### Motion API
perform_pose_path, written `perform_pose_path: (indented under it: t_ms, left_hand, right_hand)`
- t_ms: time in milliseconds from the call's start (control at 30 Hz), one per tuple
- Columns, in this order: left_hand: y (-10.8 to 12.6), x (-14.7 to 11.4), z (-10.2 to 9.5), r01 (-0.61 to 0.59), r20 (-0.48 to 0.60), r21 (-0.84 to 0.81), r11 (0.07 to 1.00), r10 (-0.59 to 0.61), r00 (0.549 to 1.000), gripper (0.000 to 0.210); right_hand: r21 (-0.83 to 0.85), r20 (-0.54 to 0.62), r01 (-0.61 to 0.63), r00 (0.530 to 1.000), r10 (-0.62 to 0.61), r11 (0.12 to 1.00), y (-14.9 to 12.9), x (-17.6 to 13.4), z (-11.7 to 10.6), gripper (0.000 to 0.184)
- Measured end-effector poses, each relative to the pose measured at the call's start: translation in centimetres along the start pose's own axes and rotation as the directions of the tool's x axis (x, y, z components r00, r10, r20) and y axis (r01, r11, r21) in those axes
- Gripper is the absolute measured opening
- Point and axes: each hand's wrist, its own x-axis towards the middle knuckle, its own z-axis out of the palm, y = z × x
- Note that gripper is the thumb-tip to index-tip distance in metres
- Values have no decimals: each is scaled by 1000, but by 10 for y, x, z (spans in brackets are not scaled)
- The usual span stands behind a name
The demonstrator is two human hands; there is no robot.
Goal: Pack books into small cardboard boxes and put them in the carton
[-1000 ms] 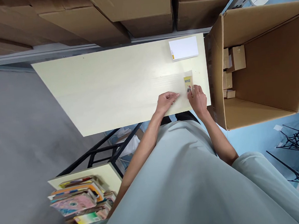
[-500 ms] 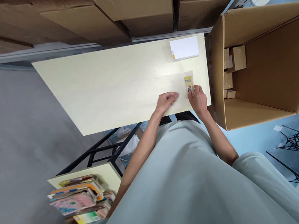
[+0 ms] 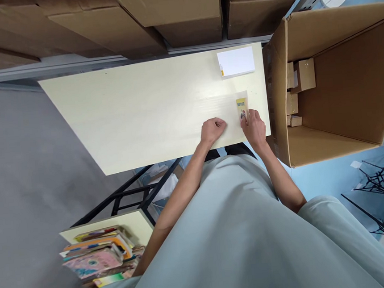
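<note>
A thin, flat packet [image 3: 241, 105], printed yellow with a translucent strip along its top, is near the counter's [image 3: 135, 113] right edge, toward the front. The right hand's [image 3: 255, 127] grip is nearly closed, pinching it between thumb and fingers. The left hand [image 3: 212, 130] curls into a loose fist near the front edge; whether anything thin sits inside, I can't tell. A smooth white rectangular pad [image 3: 236, 61] lies by the far right corner, near an open cardboard box [image 3: 345, 90].
</note>
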Motion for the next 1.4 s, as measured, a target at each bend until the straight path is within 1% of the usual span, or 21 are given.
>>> perform_pose_path:
  t_ms: [67,133,200,300,367,433,600,800,900,967,1100,1167,1267,1333,1400]
  left_hand:
    - [2,-1,0,13,9,-20,1000,-13,1000,22]
    - [2,0,1,33,30,-85,996,-31,999,30]
    - [2,1,1,30,56,-172,985,-21,998,28]
    - [2,-2,-2,-9,101,-285,959,39,994,29]
    - [2,-6,-6,-28,127,-328,944,74,989,30]
    - [4,-10,-11,-23,142,-344,939,76,987,29]
    - [12,-18,-17,48,170,-389,920,20,985,29]
    - [21,-22,-25,36,201,-461,887,65,977,32]
    - [22,-23,-29,40,204,-479,877,67,977,37]
    - [22,-24,-29,45,199,-477,878,58,978,42]
    - [21,-24,-24,45,152,-468,883,30,988,52]
    - [19,-22,-19,42,134,-485,873,27,991,52]
    - [14,-17,-11,25,100,-481,876,27,995,44]
    - [8,-13,-7,6,38,-427,904,11,999,38]
    - [1,-9,-4,5,-61,-350,937,-28,998,34]
  right_hand:
    - [11,-9,5,1000,-5,1000,1,0,1,24]
    - [30,-29,15,999,-14,999,2,0,3,24]
    - [46,-49,22,999,-20,999,2,0,5,24]
    - [50,-52,18,999,-15,999,2,0,5,23]
    - [44,-43,12,999,-10,999,1,-1,4,23]
    - [41,-34,14,999,-13,999,0,-1,3,24]
    - [38,-11,25,1000,-24,999,-2,-2,1,24]
    - [96,-23,50,999,-48,994,-4,-3,2,27]
    - [112,-18,59,998,-58,992,-6,-4,2,28]
    - [113,2,64,998,-65,992,-9,-6,1,28]
    - [110,32,83,996,-87,991,-22,-9,2,28]
    - [94,37,95,994,-98,991,-31,-9,5,29]
    - [53,59,81,995,-84,995,-48,-8,12,30]
    - [37,74,58,995,-61,998,-57,-6,18,31]
    - [46,94,51,994,-56,998,-63,-5,25,33]
